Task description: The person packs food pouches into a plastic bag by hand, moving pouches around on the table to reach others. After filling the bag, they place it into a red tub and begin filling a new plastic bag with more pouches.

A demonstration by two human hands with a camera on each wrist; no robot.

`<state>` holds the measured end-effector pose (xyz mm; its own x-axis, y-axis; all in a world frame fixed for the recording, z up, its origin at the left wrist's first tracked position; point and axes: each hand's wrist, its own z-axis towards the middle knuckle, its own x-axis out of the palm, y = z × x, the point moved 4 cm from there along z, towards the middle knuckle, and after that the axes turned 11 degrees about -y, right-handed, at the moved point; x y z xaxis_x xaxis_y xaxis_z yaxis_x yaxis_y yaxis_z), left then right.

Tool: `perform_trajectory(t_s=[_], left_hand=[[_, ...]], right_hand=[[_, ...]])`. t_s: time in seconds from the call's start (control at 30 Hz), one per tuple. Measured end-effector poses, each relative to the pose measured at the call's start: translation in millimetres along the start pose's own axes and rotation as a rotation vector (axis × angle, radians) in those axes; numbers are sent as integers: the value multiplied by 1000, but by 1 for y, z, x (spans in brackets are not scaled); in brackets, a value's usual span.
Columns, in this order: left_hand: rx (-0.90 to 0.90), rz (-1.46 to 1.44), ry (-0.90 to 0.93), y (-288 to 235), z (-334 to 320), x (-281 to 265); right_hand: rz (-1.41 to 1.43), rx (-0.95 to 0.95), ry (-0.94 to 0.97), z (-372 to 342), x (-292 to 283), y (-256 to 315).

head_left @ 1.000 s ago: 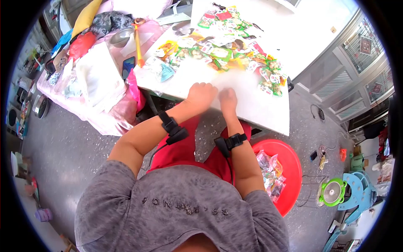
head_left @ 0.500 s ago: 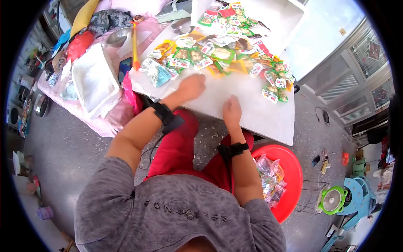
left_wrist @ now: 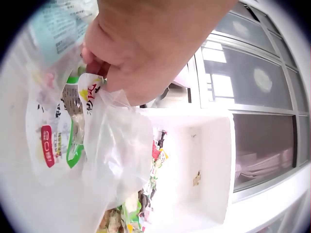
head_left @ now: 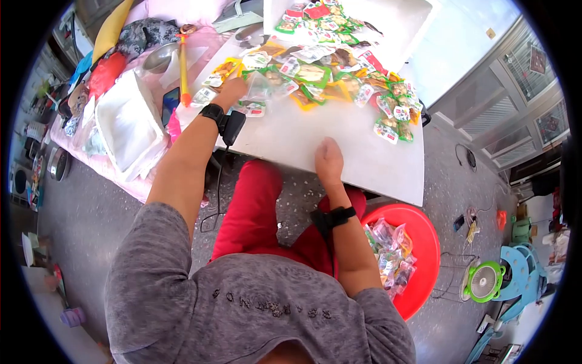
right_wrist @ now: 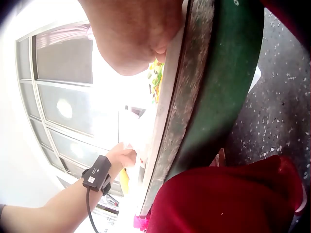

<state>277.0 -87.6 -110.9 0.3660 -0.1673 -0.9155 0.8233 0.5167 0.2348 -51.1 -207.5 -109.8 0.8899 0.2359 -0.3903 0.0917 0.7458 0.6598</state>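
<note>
At the left part of the white table [head_left: 273, 139], my left hand [head_left: 232, 94] is among snack packets [head_left: 312, 74]. In the left wrist view the fingers of this hand [left_wrist: 141, 48] are curled at the top of a clear plastic bag [left_wrist: 119, 150], beside a white and green packet [left_wrist: 53, 131]. Blue-printed clear plastic [left_wrist: 56, 36] lies near the fingertips, which are partly hidden. Over the table's near edge, my right hand [head_left: 329, 161] holds nothing visible, its fingers together and loosely bent; the right wrist view shows it [right_wrist: 138, 34] above the edge.
A white foam box [head_left: 403, 30] with more packets stands at the back. Beside my right leg is a red basin [head_left: 424, 261] of filled bags. On the pink-covered bed to the left are a white foam tray [head_left: 127, 121], a phone [head_left: 170, 104] and a metal bowl [head_left: 159, 59].
My left hand has moved left and away from me, to the packets and clear plastic at the left. My right hand separated from it earlier and has stayed near the table edge.
</note>
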Motion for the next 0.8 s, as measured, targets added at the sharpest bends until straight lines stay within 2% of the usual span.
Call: perform_trajectory(t_s=[0.1,0.2,0.3,0.33,0.43,0.47,0.53,0.6,0.67,0.7,0.77,0.8], left_hand=[[-250,-180,-37,-5,2,0],[-534,-597,-245,-33,-7,-60],[-724,-1183,-201,-64,-13,-68],[-714,-1253,-202,-78,-17,-70],[-642,-1514,-209,-127,-37,-73],[-582,-1638,-206,-144,-46,-72],[-575,-1755,-141,-177,-65,-100],[-493,-1706,-123,-196,-75,-113],[-351,-1590,-138,-206,-82,-135],[-198,-1537,-212,-207,-83,-146],[-3,-1399,-347,-208,-87,-167],[95,-1328,-410,-209,-89,-182]], right_hand=[[3,-23,-13,-1,0,1],[25,10,16,0,-1,1],[30,7,-37,3,-2,-6],[28,-7,-68,4,-1,-10],[345,375,-197,3,-4,-33],[463,454,-110,3,-2,-37],[611,573,64,8,-9,-37],[660,656,243,14,-20,-27],[996,872,267,11,-22,-7],[1050,884,282,13,-24,-1],[1157,910,301,15,-27,6],[1300,955,284,16,-29,5]])
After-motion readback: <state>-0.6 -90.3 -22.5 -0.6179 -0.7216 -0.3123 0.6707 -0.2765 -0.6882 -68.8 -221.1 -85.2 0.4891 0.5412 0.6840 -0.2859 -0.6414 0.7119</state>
